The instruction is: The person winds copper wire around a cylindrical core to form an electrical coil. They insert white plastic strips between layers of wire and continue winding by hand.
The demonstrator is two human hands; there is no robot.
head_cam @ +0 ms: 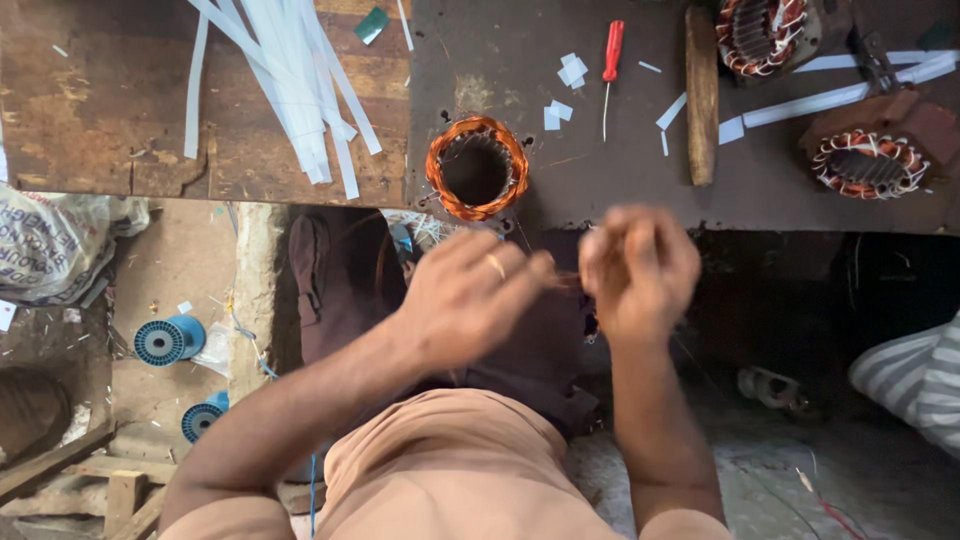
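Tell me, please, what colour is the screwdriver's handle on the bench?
Red; the screwdriver lies on the dark bench, clearest in the head view.

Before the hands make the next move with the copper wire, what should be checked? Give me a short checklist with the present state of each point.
1. Left hand and right hand meet in front of the bench: ok.
2. Wire pinched between them: cannot tell, blurred.
3. Copper coil sits on the bench, apart from both hands: ok.
4. Red screwdriver lies on the bench beyond the coil: ok.
5. Wooden handle lies clear of the coil: ok.
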